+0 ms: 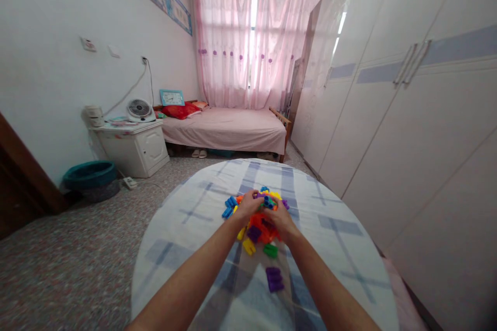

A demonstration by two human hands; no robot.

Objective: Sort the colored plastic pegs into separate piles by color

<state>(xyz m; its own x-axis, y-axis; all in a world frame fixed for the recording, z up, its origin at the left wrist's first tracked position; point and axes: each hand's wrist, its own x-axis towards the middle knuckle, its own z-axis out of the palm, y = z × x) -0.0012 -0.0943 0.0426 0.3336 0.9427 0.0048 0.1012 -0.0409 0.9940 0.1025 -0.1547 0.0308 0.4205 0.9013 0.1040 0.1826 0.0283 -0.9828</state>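
Note:
Both hands meet over a heap of colourful plastic building blocks on a round table. My left hand (249, 205) is closed, its fingertips on a purple and dark blue piece. My right hand (282, 220) closes from the other side, its fingers around a dark blue building block (268, 201) with green beside it. Orange blocks (266, 228) lie under the hands. Blue blocks (230, 207) sit left of my left hand. Nearer me are a yellow block (249, 246), a green block (271, 251) and a purple block (275, 279). Fingers partly hide the held pieces.
A checked cloth covers the round table (174, 258). Beyond it stands a bed (233, 126) with a pink cover. At left are a white cabinet (149, 150) with a fan (140, 109) and a teal-rimmed bin (91, 176). White wardrobes (388, 139) line the right side.

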